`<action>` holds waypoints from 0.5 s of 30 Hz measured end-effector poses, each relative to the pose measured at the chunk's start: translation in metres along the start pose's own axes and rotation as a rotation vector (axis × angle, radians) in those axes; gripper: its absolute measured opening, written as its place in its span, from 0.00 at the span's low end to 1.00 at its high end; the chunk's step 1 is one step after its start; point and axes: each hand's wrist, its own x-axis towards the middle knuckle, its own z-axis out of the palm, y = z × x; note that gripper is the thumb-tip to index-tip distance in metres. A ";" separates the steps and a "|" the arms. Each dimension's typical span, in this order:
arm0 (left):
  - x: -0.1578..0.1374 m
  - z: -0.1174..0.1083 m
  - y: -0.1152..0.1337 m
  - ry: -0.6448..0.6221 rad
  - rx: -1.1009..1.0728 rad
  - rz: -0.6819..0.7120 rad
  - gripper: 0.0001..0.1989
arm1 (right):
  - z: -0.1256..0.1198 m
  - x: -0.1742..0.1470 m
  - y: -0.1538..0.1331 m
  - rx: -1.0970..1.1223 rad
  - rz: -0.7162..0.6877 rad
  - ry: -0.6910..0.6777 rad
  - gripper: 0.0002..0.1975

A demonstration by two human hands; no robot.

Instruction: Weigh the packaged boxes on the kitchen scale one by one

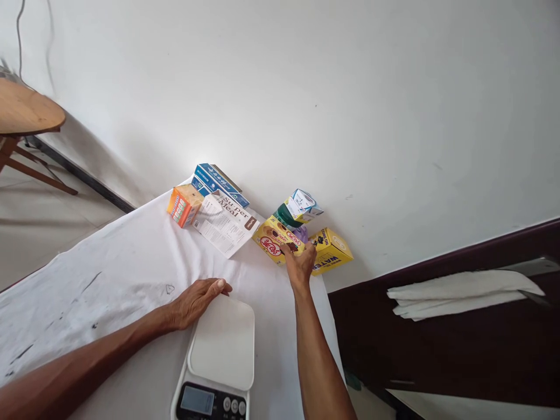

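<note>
Right grip (301, 263) touches the red-logo box (266, 233) at its right end.

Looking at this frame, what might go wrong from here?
1. The right hand is at the yellow box with red lettering, crowded by other packages; moving it might knock the yellow WATER box, which stands near the edge of the table.
2. The left hand lies at the far-left corner of the scale; any pressure there could skew a reading.
</note>
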 end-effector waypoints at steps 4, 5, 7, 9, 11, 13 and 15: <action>0.000 0.000 0.000 -0.006 0.004 0.005 0.37 | 0.008 0.002 0.007 -0.019 -0.015 -0.052 0.43; 0.000 -0.001 0.000 -0.005 0.008 0.001 0.37 | 0.009 0.002 0.007 -0.024 -0.019 -0.064 0.42; 0.000 -0.001 0.002 -0.002 0.018 -0.005 0.37 | 0.008 0.002 0.005 -0.026 -0.019 -0.095 0.38; 0.000 -0.001 0.002 -0.007 0.026 -0.008 0.37 | 0.007 0.001 0.004 -0.015 -0.002 -0.124 0.31; 0.000 -0.002 0.002 -0.013 0.028 -0.010 0.38 | 0.003 -0.002 0.005 0.015 0.034 -0.141 0.26; -0.001 -0.002 0.001 -0.010 0.025 -0.007 0.38 | -0.006 -0.010 0.008 0.064 0.090 -0.148 0.25; -0.001 -0.002 0.000 -0.003 0.017 0.004 0.38 | -0.023 -0.023 0.012 0.128 0.156 -0.146 0.27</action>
